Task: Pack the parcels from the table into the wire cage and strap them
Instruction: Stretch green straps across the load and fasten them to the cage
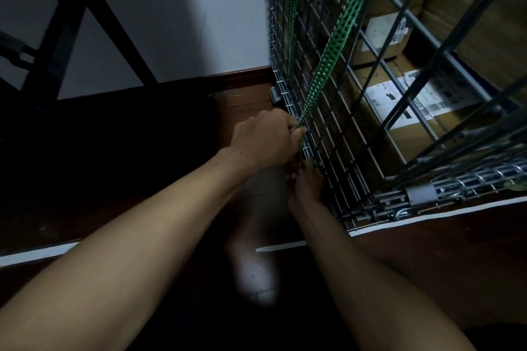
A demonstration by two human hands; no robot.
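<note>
Reaching down with both bare arms, we work low on the side of the wire cage (356, 134), by its near corner on the dark floor (427, 265). The right grip (306, 189) is nearest, its fingertips up against the mesh where the green strap (328, 60) ends; we cannot tell whether they pinch it. Just beyond, the left grip (266, 137) is clamped round the same strap, which runs straight and slanting up the cage's outer side. A second green strap (293, 8) hangs farther along that side. Inside, the parcels (399, 105), brown cartons with white labels, lie stacked against the mesh. Behind stands a pale wall (199, 8).
</note>
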